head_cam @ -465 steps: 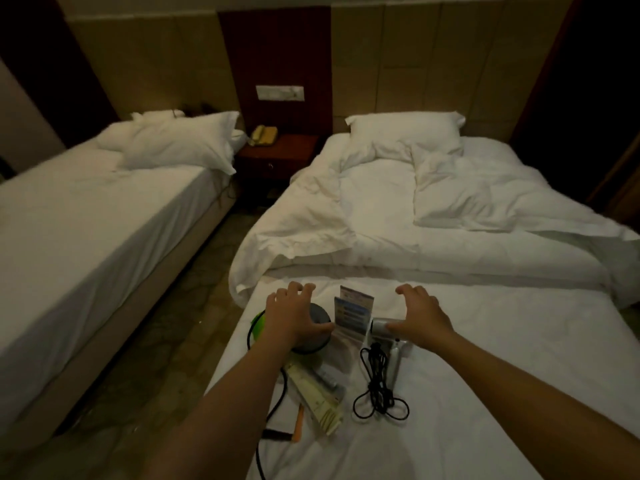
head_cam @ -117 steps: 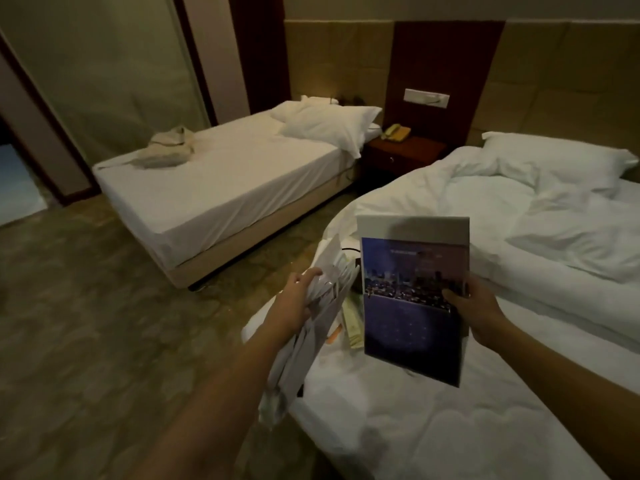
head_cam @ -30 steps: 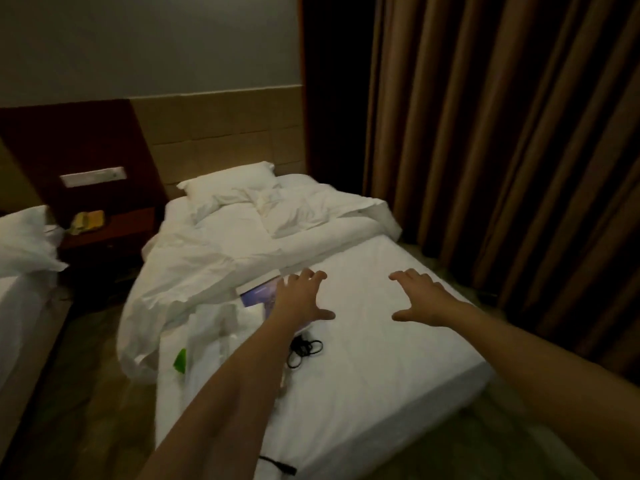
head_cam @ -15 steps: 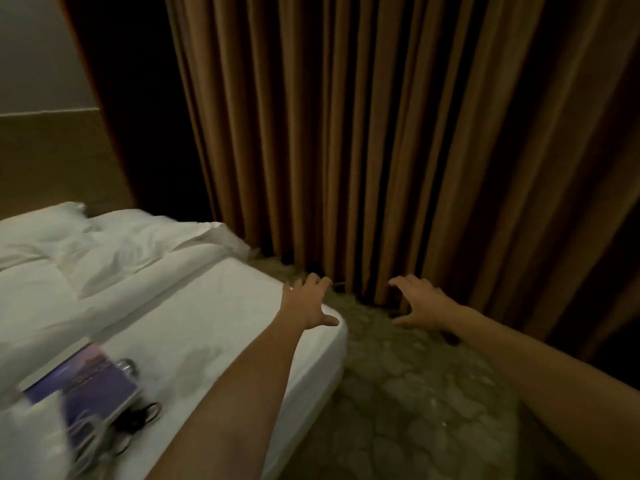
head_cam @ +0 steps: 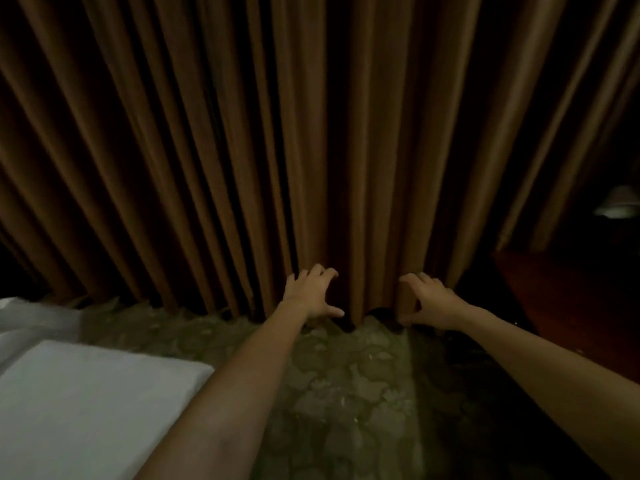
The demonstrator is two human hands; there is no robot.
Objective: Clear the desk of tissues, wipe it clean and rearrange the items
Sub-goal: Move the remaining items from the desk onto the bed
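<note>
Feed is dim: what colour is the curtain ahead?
Plain brown curtain, hanging in vertical pleats; best in the head view.

- A dimly lit bedroom, most likely a hotel room.
- Floor-length brown pleated fabric curtains (head_cam: 311, 133) cover the wall beyond the left hand (head_cam: 311, 294) and the right hand (head_cam: 429, 301).
- A bed with a flat white sheet (head_cam: 86, 403) lies left of the left hand.
- A mottled grey-green stone-patterned floor (head_cam: 353, 393) runs below both hands.
- A dark red-brown wooden tabletop (head_cam: 571, 299) stands right of the right hand, with a blurred pale lampshade (head_cam: 620, 202) above it.
</note>
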